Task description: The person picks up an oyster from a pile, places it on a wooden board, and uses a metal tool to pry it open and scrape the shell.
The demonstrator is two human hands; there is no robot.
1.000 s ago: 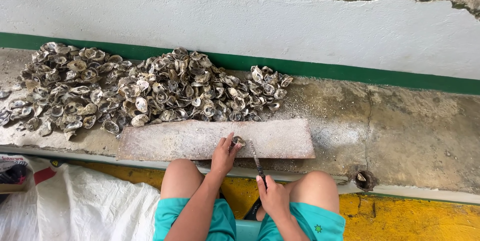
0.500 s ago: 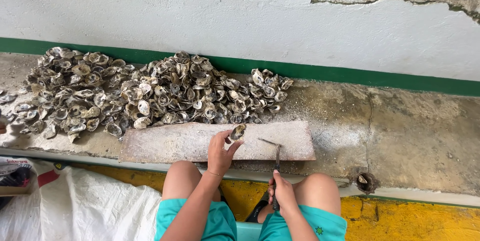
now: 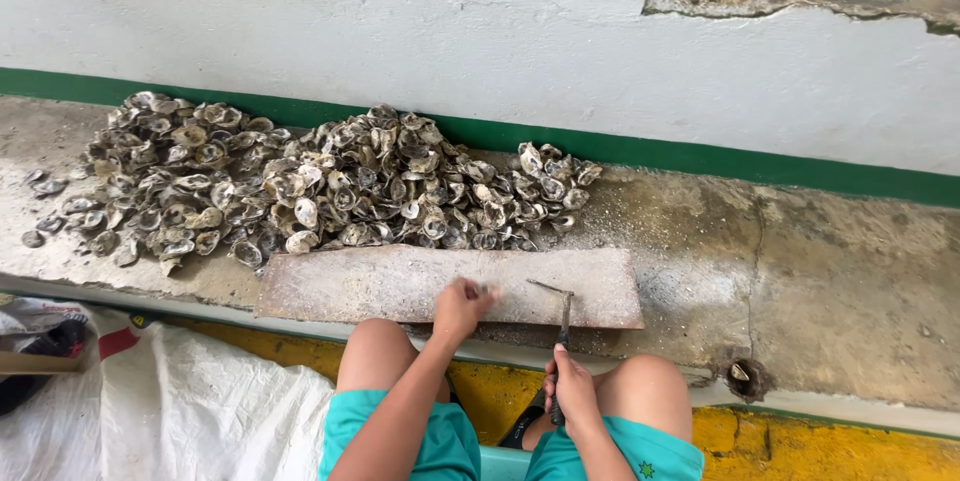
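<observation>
Half a second on, the left hand (image 3: 462,306) has come down from its raised position and now presses a small grey oyster shell (image 3: 487,291) flat onto the long, pale, worn stone slab (image 3: 400,283), fingers curled over it. Alongside, the right hand (image 3: 570,391) stays clenched around the dark handle of one thin metal pick-hammer (image 3: 560,313), whose cross-head now hovers just above the slab to the right of the shell, near it but not touching.

Two bare knees and turquoise shorts (image 3: 430,441) frame the hands from below. One slab lies on the rough concrete ledge (image 3: 820,281) that serves as the table, its near long edge running close to the ledge's front lip. Just behind the slab sits one broad heap of grey-brown oyster shells (image 3: 300,181), too many to count, spreading leftward with a few strays at its far left margin.

A green painted band (image 3: 700,156) and a white plastered wall (image 3: 600,61) close off the back. Right of the slab, the ledge offers bare, stained concrete, with one small round hole (image 3: 745,378) near the front edge. Below left lies one white woven sack (image 3: 200,411); a yellow-painted floor strip (image 3: 830,451) runs under the ledge.
</observation>
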